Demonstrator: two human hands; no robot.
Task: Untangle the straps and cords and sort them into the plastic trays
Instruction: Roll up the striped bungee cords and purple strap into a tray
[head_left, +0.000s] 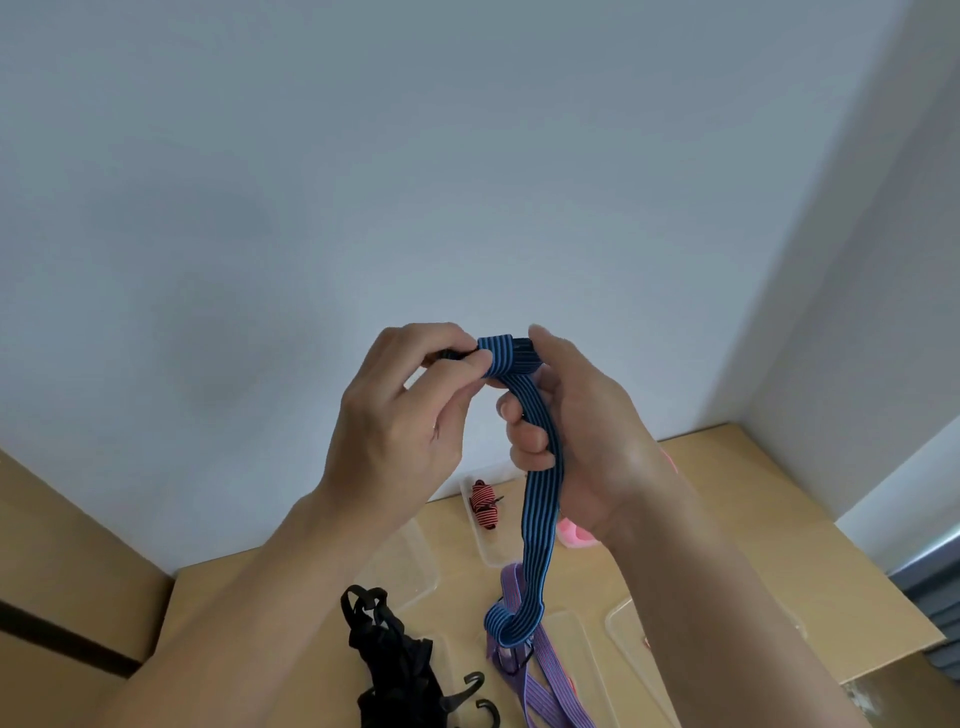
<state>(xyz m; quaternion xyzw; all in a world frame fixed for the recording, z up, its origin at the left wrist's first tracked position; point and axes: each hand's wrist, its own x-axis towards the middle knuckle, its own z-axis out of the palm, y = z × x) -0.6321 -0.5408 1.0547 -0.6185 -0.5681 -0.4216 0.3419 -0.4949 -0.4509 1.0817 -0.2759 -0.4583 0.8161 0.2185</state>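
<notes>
Clutching the blue strap (540, 499) are left grip (400, 415) and right grip (587, 441) — a red strap (484, 504) lies in the far tray (485, 552).

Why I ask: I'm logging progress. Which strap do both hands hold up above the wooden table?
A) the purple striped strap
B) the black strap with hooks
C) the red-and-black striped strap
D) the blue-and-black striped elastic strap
D: the left hand and the right hand both grip the blue-and-black striped elastic strap, its lower end hanging down in a loop.
</notes>
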